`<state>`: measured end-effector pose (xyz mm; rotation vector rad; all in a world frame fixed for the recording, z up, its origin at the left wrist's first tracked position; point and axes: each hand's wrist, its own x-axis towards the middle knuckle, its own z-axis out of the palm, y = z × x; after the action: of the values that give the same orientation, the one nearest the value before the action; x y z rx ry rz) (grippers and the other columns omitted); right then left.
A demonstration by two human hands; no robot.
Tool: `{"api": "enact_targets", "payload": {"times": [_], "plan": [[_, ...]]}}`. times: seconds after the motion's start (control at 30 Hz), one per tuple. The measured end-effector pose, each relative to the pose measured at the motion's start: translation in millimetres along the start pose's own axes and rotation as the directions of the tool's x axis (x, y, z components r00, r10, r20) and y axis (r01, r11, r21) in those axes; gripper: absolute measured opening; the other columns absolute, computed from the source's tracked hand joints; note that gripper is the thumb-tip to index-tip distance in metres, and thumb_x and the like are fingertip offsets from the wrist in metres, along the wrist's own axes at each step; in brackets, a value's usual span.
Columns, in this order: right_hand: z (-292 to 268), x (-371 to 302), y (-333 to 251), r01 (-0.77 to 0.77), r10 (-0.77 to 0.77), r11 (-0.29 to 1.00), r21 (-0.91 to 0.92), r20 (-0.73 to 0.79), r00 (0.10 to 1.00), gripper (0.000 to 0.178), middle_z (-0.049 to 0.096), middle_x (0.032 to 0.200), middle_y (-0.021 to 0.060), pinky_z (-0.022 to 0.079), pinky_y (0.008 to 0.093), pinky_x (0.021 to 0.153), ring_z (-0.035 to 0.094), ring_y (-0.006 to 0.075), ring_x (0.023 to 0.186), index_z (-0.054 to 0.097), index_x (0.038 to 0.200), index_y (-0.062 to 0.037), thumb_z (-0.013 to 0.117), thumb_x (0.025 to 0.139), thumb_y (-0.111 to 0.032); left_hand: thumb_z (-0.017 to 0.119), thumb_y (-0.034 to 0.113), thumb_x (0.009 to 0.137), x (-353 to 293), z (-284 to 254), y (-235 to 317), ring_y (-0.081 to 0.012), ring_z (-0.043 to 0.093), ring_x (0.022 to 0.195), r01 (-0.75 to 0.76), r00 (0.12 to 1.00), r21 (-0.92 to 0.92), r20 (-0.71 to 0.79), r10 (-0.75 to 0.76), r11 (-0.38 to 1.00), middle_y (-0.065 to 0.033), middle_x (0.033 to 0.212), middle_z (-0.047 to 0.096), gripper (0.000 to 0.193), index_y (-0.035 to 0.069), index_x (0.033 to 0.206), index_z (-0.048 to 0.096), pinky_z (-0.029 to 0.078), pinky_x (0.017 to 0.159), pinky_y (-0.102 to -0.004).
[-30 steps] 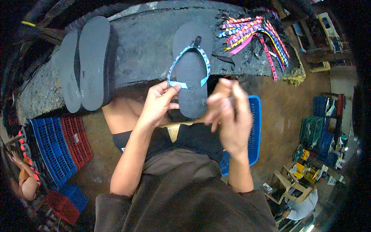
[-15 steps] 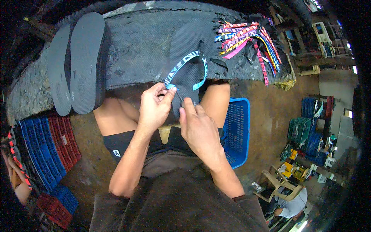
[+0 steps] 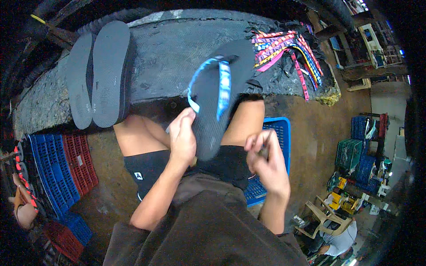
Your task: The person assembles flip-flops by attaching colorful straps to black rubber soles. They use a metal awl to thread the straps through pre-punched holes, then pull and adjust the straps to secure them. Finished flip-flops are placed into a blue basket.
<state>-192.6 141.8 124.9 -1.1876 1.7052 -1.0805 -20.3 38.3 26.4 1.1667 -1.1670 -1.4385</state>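
My left hand (image 3: 183, 139) is closed on the edge of a black flip-flop (image 3: 209, 137), with the fingers partly under the sole. The flip-flop is tilted over my lap, its toe end over the workbench. A blue and white patterned strap (image 3: 224, 84) arches over it from the toe; its left end is near my left fingertips, and its right end lies by the sole's other edge. My right hand (image 3: 270, 164) is off to the right, above a blue plastic basket (image 3: 286, 146). Its fingers are curled and blurred; what they hold, if anything, cannot be made out.
Stacked black soles (image 3: 108, 75) lie at the left of the worn workbench (image 3: 162, 62). A bundle of colourful straps (image 3: 288, 48) hangs over its right part. Blue and red crates (image 3: 55, 164) are on the left. Further right are a plastic chair (image 3: 326, 217) and another person (image 3: 341, 239).
My right hand has pulled away from the strap, right and down. The flip-flop has come nearer my body and turned, and my left hand has moved from the strap end to the sole.
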Motion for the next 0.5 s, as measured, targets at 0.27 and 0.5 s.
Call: {"api": "enact_targets", "payload": {"times": [0.27,0.5], "plan": [[62.4,13.2,81.5,-0.044,-0.049,0.708,0.705,0.112,0.993,0.051,0.062,0.14,0.0125,0.049,0.0445,0.112,0.06,0.0257,0.13,0.047,0.148,0.0008,0.062,0.104,-0.02,0.05,0.005,0.099,-25.3,8.4,73.2,-0.0065,0.043,0.078,0.053,0.973,-0.058,0.226,-0.039,0.997,0.0011,0.088,0.049,0.023,-0.008,0.106,0.067,0.035,0.069,-0.0256],[107.0,9.3,76.1,0.045,0.048,0.691,0.722,-0.109,0.993,0.042,0.066,0.134,0.0151,0.055,0.0445,0.103,0.066,0.0266,0.12,0.054,0.14,0.0012,0.058,0.104,-0.021,0.05,0.008,0.098,-30.4,12.8,107.8,-0.0118,0.06,0.089,0.19,0.978,-0.273,0.139,-0.157,0.943,-0.0036,0.101,0.068,0.032,-0.009,0.116,0.071,0.047,0.084,-0.0272]]}}
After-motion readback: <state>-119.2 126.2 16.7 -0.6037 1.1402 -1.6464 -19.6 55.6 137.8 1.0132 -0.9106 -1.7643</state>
